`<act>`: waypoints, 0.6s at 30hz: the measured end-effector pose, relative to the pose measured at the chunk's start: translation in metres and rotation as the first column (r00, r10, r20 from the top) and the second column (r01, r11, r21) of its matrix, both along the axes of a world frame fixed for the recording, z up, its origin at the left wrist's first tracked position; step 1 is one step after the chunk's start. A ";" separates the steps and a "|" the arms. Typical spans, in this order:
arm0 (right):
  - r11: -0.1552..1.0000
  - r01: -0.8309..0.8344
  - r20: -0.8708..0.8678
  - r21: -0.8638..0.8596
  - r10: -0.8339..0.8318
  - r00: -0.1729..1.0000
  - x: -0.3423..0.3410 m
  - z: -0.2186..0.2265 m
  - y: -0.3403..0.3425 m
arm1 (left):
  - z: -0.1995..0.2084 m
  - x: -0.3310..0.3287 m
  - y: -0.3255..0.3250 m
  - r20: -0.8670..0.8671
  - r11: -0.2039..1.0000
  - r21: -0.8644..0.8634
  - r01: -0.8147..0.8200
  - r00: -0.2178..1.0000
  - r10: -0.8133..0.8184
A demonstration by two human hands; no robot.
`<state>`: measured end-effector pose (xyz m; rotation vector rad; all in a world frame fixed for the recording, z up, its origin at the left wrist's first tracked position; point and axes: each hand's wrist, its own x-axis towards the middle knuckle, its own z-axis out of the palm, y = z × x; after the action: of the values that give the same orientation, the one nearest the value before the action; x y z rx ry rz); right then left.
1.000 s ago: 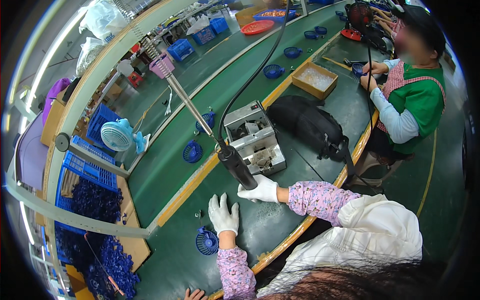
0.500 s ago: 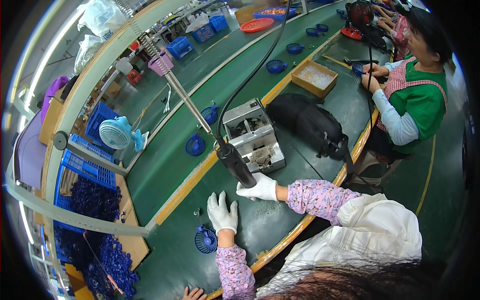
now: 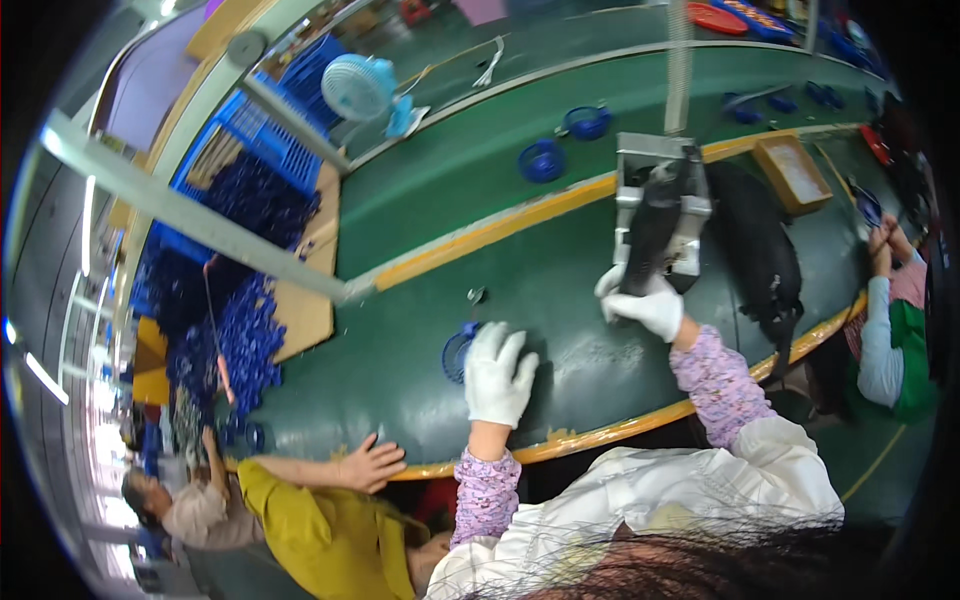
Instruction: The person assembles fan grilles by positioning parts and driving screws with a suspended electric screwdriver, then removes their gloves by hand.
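Note:
My left hand (image 3: 500, 378), in a white glove, lies palm down with its fingers apart. Its edge partly covers a round blue plastic fan housing (image 3: 455, 352) on the green bench. Whether the fingers touch that housing I cannot tell. A small metallic piece (image 3: 478, 295) sits just beyond the housing. My right hand (image 3: 648, 306), also gloved, is closed around the lower end of a black electric screwdriver (image 3: 655, 225), which is blurred and hangs below a coiled spring. Behind the screwdriver stands a metal box-like device (image 3: 640, 150), partly covered by it.
A black bag (image 3: 750, 240) lies right of the device, near a cardboard tray (image 3: 793, 175). Blue housings (image 3: 541, 160) rest on the green belt beyond a yellow edge. A heap of blue parts (image 3: 230, 335) fills the left. Co-workers sit on both sides; one hand (image 3: 370, 463) rests nearby.
The view has swung left, bringing the co-worker in yellow into sight. My right hand still grips the screwdriver, now in front of the metal device. My left hand now overlaps the blue housing.

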<state>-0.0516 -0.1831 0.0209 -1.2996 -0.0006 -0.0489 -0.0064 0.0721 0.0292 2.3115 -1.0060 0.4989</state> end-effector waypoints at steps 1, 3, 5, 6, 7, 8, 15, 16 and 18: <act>0.996 -0.022 0.082 -0.088 0.029 0.996 -0.004 0.007 -0.004 | 0.004 0.001 0.012 0.049 0.993 0.019 -0.113 0.992 0.112; 0.994 0.049 0.316 -0.101 -0.014 0.949 -0.008 0.036 -0.005 | 0.009 0.002 0.040 0.104 0.949 0.041 -0.313 0.946 0.307; 0.987 0.144 0.378 -0.078 -0.104 0.920 -0.013 0.061 -0.014 | 0.012 0.005 0.054 0.086 0.902 0.012 -0.432 0.899 0.430; 0.981 0.194 0.382 -0.001 -0.179 0.907 -0.016 0.074 -0.015 | 0.010 0.006 0.059 0.064 0.888 -0.035 -0.459 0.885 0.461; 0.982 0.154 0.433 0.109 -0.186 0.882 -0.019 0.083 -0.022 | 0.010 0.008 0.055 -0.004 0.888 -0.083 -0.452 0.891 0.453; 0.974 0.138 0.390 0.181 -0.199 0.899 -0.021 0.090 -0.026 | 0.010 0.009 0.053 -0.008 0.889 -0.084 -0.450 0.893 0.451; 0.855 0.518 0.367 0.017 -0.487 0.792 0.010 0.100 -0.016 | 0.015 0.018 0.076 -0.113 0.778 0.223 -0.588 0.777 0.619; 0.831 0.554 0.344 -0.047 -0.508 0.790 0.015 0.087 -0.022 | 0.023 0.017 0.074 -0.153 0.742 0.153 -0.653 0.726 0.670; 0.544 0.667 0.605 -0.510 -0.324 0.727 0.008 0.056 -0.047 | 0.042 0.015 0.049 -0.169 0.712 0.056 -0.700 0.696 0.698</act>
<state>-0.0432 -0.2304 0.0769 -2.0106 -0.0312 -0.9647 0.0091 0.1211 0.0717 2.6220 0.0220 0.5616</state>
